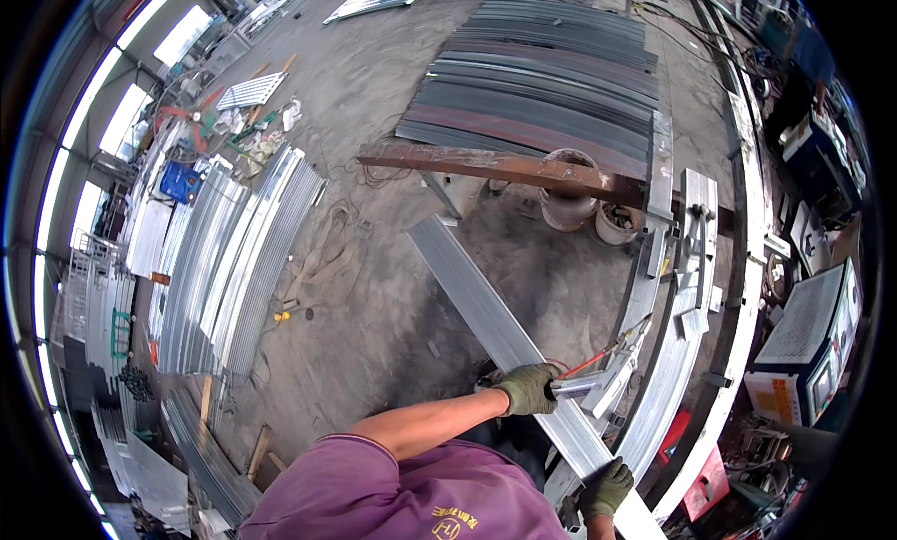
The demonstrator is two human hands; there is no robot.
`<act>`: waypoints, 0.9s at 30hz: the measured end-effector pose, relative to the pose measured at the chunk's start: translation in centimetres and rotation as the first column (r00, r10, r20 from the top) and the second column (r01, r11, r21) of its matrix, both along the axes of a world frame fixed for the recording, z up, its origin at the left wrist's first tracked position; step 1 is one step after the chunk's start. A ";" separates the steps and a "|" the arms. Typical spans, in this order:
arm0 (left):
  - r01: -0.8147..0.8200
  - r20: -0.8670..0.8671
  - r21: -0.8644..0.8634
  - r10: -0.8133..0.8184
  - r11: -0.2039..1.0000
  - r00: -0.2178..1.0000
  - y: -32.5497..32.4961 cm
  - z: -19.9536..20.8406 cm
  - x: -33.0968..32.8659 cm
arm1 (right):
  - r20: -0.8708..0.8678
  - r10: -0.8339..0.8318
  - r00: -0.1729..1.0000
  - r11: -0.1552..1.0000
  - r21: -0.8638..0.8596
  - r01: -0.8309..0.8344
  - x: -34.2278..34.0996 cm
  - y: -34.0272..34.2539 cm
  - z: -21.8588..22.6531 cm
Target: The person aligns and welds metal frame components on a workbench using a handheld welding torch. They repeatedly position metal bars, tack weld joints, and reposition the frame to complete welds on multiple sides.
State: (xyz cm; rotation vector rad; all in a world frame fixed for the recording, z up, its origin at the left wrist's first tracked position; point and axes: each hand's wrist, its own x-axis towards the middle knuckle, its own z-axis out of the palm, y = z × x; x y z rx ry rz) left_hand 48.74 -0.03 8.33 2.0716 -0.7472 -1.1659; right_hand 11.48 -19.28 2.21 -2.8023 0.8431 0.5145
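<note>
A long grey steel channel (478, 305) slants across in front of me, its far end over the floor and its near end at my right side. My left hand (530, 390), in a green work glove, is closed around the channel near its middle. Farther back along it, my right hand (607, 487), gloved the same, grips the edge near my body. Just right of my left hand, a red-handled tool (589, 363) lies by the metal fixture on the bench; its exact kind is unclear.
A rusty beam (495, 163) crosses beyond the channel, with buckets (567, 208) behind it. Steel profiles lie stacked ahead (542, 78) and at left (238, 260). A rail bench (668, 353) and a boxy machine (805, 344) stand at right. Cables lie on the floor.
</note>
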 end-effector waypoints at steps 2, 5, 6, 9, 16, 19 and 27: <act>0.022 0.154 -0.057 -0.013 0.998 0.988 1.1 -1.6 -0.9 | -0.021 0.074 0.997 0.991 0.114 -0.071 -0.2 -2.0 0.7; 0.104 0.425 -0.038 -0.078 0.994 0.902 1.9 0.8 -1.3 | -0.187 0.095 0.978 0.948 0.315 -0.032 0.6 -5.0 2.4; 0.096 0.491 -0.111 -0.029 0.989 0.871 2.8 0.4 -1.7 | -0.113 0.112 0.987 0.968 0.238 -0.083 -0.1 -5.0 2.0; 0.032 0.514 -0.242 0.100 0.970 0.852 4.2 -0.5 -2.1 | -0.323 0.025 0.946 0.936 0.341 0.092 -0.1 -7.1 0.5; -0.023 0.308 -0.235 0.097 0.972 0.947 4.5 -1.6 -1.3 | -0.298 -0.004 0.954 0.977 0.201 0.066 -0.7 -7.6 -0.6; -0.052 0.237 -0.262 0.117 0.964 0.965 4.2 -1.7 -1.2 | -0.341 -0.074 0.937 0.967 0.205 0.151 -0.7 -7.4 -0.2; -0.272 -0.132 -0.126 0.256 0.954 0.958 2.7 0.3 -1.8 | 0.248 -0.463 0.851 0.723 0.661 0.201 8.9 -0.4 5.5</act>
